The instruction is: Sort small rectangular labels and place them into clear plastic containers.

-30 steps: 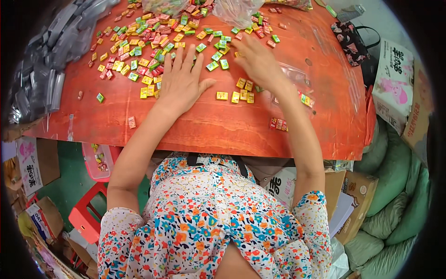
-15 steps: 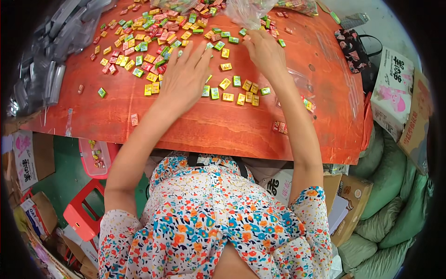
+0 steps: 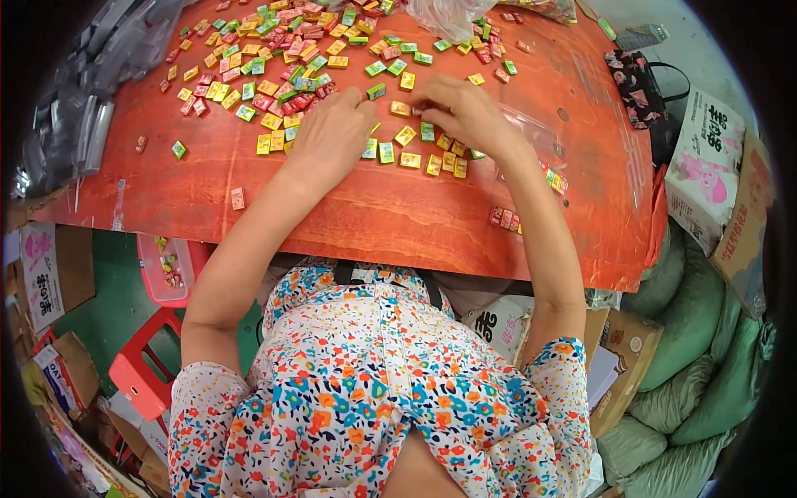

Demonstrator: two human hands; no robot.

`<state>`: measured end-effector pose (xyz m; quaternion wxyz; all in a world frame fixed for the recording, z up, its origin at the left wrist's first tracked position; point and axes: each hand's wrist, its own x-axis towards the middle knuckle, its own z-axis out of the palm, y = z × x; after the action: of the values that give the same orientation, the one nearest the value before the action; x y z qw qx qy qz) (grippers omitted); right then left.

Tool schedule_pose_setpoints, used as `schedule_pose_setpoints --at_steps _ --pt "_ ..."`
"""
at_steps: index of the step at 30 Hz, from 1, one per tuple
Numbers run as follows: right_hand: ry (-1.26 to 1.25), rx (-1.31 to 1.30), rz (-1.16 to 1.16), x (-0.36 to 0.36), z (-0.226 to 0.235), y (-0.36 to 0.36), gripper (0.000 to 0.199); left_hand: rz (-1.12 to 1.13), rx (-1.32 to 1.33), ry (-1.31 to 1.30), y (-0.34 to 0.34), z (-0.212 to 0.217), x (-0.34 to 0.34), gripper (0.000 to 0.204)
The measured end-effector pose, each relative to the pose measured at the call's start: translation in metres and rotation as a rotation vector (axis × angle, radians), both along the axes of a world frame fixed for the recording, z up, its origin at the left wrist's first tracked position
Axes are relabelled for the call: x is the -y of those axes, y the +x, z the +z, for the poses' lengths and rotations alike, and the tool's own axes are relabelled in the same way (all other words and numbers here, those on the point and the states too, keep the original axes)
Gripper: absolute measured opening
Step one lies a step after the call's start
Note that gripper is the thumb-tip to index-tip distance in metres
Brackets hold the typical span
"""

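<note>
Small candy-sized boxes in yellow, green and red lie on the red table [image 3: 374,224]. My left hand [image 3: 334,139] rests among them, its fingers bent and drawn together; whatever they hold is hidden beneath. A green box [image 3: 376,91] lies just beyond those fingertips. To the right, my right hand [image 3: 469,116] hovers low with bent fingers and a gap between thumb and forefinger. Right by its fingertips is a yellow box [image 3: 400,109]. Between the hands and closer to me, a loose row includes a yellow box [image 3: 409,160] and a green box [image 3: 386,153].
A large heap of boxes [image 3: 282,50] spreads across the far left. Clear plastic bags [image 3: 448,18] sit at the back. Clear plastic sleeves [image 3: 91,100] pile up at the left edge. Red boxes [image 3: 504,219] form a short row beside my right forearm. A pink tub [image 3: 166,270] stands below the table.
My right hand has come back toward me from the far boxes near the bag. My left hand has shifted slightly right, and its outstretched fingers have curled in.
</note>
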<state>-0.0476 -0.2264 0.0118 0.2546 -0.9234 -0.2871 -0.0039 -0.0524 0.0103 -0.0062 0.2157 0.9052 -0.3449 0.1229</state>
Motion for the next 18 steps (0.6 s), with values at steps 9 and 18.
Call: schedule_pose_setpoints --at_steps 9,18 --pt "-0.022 0.056 -0.194 0.007 0.001 -0.051 0.024 0.055 -0.16 -0.048 -0.029 0.007 -0.033 0.011" --pt "0.02 0.188 -0.149 -0.047 0.012 -0.075 0.025 -0.007 0.019 -0.164 -0.058 0.017 -0.055 0.019"
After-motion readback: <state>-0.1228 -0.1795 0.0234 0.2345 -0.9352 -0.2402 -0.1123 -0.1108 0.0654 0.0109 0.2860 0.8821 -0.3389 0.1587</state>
